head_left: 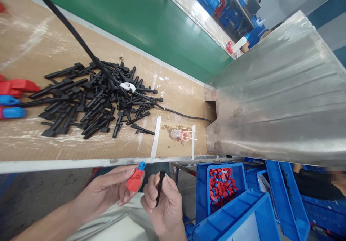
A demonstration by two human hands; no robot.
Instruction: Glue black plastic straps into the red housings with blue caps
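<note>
Pieces in my two hands are apart from each other in the head view: a red plastic piece with a blue end (134,182) in my left hand (115,185), and a slim black plastic part (160,188) in my right hand (166,203). By my reading, little is done with this pair, as nothing joins them. Plenty of loose stock remains: a broad heap of black rod-like parts (101,89) on the cardboard-covered bench (181,97), and many red and blue pieces (223,185) in the blue crate (202,194) to my right. More red and blue pieces (24,85) lie at the bench's left end; a black rod reaches one blue end there, but whether they are joined I cannot tell. A small clear cup (175,133), a pink cup (184,137) and thin sticks (192,138) stand near the bench edge

My hands are side by side over my lap, just in front of that edge. My left forearm comes in from the lower left, thumb on top, fingers closed lightly around the red body, the blue end pointing away from me. My right forearm rises from below, fingers curled, thumb pressing the black part nearly upright against them
</note>
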